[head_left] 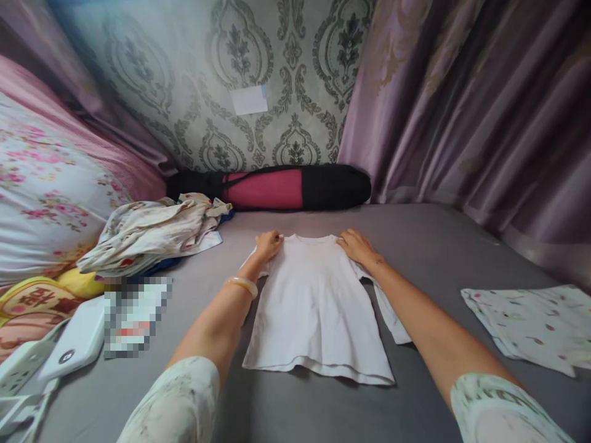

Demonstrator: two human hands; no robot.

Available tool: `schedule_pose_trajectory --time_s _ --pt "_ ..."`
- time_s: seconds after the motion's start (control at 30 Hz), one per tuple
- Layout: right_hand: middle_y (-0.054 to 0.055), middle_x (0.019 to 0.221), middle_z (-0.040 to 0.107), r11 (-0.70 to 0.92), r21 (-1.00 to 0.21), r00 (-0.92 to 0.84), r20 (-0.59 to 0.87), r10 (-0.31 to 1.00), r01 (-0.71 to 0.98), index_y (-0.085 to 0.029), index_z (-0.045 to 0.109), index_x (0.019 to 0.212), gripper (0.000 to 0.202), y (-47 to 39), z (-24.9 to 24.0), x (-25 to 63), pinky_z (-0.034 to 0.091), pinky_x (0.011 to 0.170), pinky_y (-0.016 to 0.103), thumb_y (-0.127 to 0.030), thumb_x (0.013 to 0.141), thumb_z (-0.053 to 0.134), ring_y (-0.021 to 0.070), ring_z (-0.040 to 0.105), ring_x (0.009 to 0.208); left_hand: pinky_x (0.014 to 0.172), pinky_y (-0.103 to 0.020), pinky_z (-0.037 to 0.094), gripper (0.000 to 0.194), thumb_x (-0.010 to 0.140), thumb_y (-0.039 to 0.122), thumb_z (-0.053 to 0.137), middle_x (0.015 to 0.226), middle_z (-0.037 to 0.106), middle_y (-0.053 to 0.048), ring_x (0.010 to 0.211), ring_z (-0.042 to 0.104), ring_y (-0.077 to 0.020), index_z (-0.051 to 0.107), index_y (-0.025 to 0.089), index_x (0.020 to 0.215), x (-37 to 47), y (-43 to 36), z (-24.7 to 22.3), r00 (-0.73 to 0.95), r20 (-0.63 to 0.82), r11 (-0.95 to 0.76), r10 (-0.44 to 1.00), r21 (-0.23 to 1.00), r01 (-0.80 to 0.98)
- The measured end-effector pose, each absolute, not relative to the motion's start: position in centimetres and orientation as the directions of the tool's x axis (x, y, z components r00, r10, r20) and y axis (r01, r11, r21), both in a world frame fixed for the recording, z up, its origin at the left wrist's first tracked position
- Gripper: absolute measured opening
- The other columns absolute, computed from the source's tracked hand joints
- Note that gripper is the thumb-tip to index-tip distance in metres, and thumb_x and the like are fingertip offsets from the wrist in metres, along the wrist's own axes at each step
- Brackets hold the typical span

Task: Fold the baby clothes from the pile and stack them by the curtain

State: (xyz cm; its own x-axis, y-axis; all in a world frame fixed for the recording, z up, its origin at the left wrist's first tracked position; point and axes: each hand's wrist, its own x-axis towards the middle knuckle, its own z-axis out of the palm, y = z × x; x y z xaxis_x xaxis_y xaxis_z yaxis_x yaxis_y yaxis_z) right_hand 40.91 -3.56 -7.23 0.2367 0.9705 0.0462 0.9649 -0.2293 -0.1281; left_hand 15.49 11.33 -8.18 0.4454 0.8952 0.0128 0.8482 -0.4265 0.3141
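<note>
As the white shirt (316, 301) lies lengthwise, hem nearest the person, the left hand (269, 245) pinches one shoulder; the right hand (357, 247), half-curled, touches the other, grip unclear.

Grey damask-patterned wallpaper (295, 67) covered the back wall, a small white paper (249, 100) on it; mauve curtains (443, 104) hung at both sides of a grey-sheeted bed (429, 246).

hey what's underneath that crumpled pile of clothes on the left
Dark blue fabric pokes out from under the crumpled clothes at the near edge; the pile covers whatever else is beneath.
</note>
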Motion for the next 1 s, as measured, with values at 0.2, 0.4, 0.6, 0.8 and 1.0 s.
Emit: schedule_pose_trajectory --time_s 0.2,0.4,0.6,0.8,1.0 --pt "0.012 0.127 0.059 -0.203 -0.202 0.215 0.038 0.976 0.958 -0.018 0.059 0.125 0.037 -1.7 -7.7 40.6 0.035 0.096 0.034 -0.035 0.099 0.039 0.0254 0.051 0.118 0.090 -0.036 0.037 0.031 0.090 0.034 0.048 0.114 0.070 -0.008 0.108 0.060 -0.0263 0.070 0.021 0.107 16.5 11.6 -7.4 0.504 -0.029 -0.457 0.863 0.379 0.805" --pt "0.013 0.121 0.060 -0.244 -0.162 0.256 0.055 0.965 0.956 -0.017 0.061 0.117 0.034 -1.2 -8.3 39.7 0.036 0.093 0.036 -0.034 0.100 0.037 0.0266 0.052 0.115 0.093 -0.036 0.037 0.031 0.089 0.039 0.053 0.115 0.070 -0.011 0.111 0.059 -0.0277 0.070 0.019 0.105 17.3 11.3 -7.7 0.447 -0.018 -0.400 0.894 0.418 0.816" --pt "0.015 0.119 0.058 -0.277 -0.139 0.295 0.129 0.947 0.951 -0.016 0.059 0.114 0.035 -1.3 -9.2 39.5 0.036 0.093 0.039 -0.034 0.100 0.033 0.0283 0.051 0.113 0.097 -0.040 0.033 0.031 0.091 0.038 0.050 0.116 0.069 -0.013 0.113 0.059 -0.0295 0.069 0.018 0.104 17.3 10.9 -8.5 0.387 0.022 -0.353 0.922 0.460 0.815" --pt "0.016 0.120 0.059 -0.287 -0.197 0.327 0.217 0.920 0.938 -0.015 0.062 0.116 0.035 -1.4 -10.1 39.3 0.037 0.096 0.040 -0.035 0.099 0.039 0.0296 0.051 0.114 0.096 -0.042 0.034 0.031 0.094 0.038 0.046 0.120 0.064 -0.015 0.116 0.054 -0.0308 0.061 0.016 0.110 17.6 9.8 -8.5 0.390 0.080 -0.394 0.917 0.317 0.863" --pt "0.011 0.118 0.066 -0.233 -0.595 0.382 0.136 0.914 0.769 -0.017 0.062 0.120 0.031 -2.0 -8.7 42.8 0.044 0.093 0.027 -0.025 0.096 0.044 0.0176 0.060 0.107 0.095 -0.042 0.036 0.032 0.092 0.030 0.049 0.126 0.056 -0.016 0.118 0.048 -0.0311 0.051 0.016 0.120 18.6 7.5 -7.2 0.511 0.206 -0.540 0.834 0.116 0.834"
